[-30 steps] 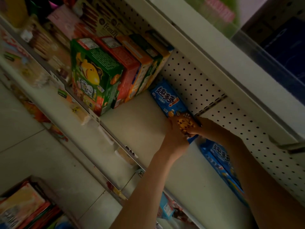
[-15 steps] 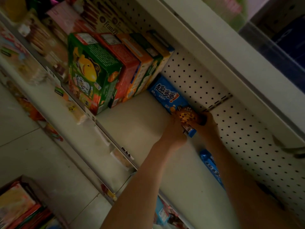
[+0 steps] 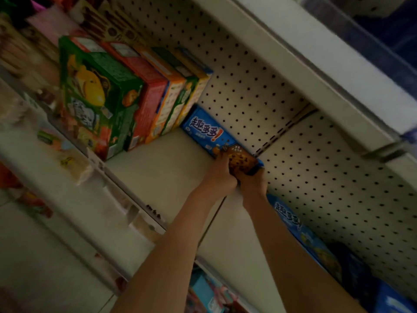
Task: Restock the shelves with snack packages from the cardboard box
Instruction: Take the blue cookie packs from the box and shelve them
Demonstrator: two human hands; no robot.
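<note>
The left hand (image 3: 220,175) and right hand (image 3: 253,182), fingers curled, grip the near end of the blue pack (image 3: 203,129), which stands on the shelf (image 3: 158,172) against the pegboard (image 3: 248,86).

Glossy printed plastic wrap on blue cookie pack (image 3: 204,129). Behind it, matt cream perforated pegboard back panel (image 3: 248,82). Under it, smooth matt painted shelf board (image 3: 158,172). Left of it, faintly shiny printed cardboard green carton (image 3: 97,93).

Blue cookie packet (image 3: 208,134) with white lettering and brown speckled print, second blue packet (image 3: 302,231), green box (image 3: 97,96) with yellow figure, red box (image 3: 147,105), orange box (image 3: 168,105), cream back panel (image 3: 248,82) dotted black, off-white shelf (image 3: 162,172)
</note>
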